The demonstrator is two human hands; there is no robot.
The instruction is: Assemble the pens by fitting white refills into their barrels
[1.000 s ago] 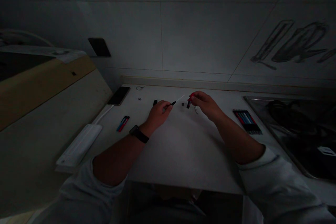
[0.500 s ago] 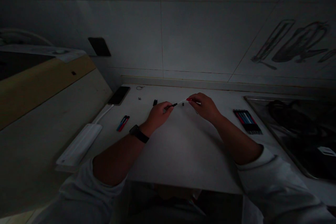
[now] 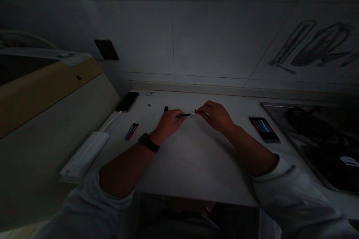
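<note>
Over the white counter, my left hand (image 3: 169, 122) pinches the black front part of a pen (image 3: 186, 115), its tip pointing right. A thin white refill (image 3: 193, 113) spans the short gap to a red pen barrel (image 3: 199, 112). My right hand (image 3: 218, 116) has that barrel between thumb and fingers, its end around the refill or just against it; I cannot tell which. Just behind the barrel lies a small black piece (image 3: 195, 110). Black pen parts (image 3: 166, 109) rest beyond my left hand. Left of them are tiny pieces (image 3: 149, 105), too small to name.
Red and blue pens (image 3: 131, 131) lie to the left, near a phone (image 3: 127, 101) and a white power strip (image 3: 84, 155). On the right sits a pack of coloured pens (image 3: 264, 130) beside a metal-rimmed sink or tray (image 3: 291, 149). A tiled wall closes the back.
My right hand has come left and slightly down with the red barrel, now closer to the black part. Less of the white refill shows. My left hand has barely moved.
</note>
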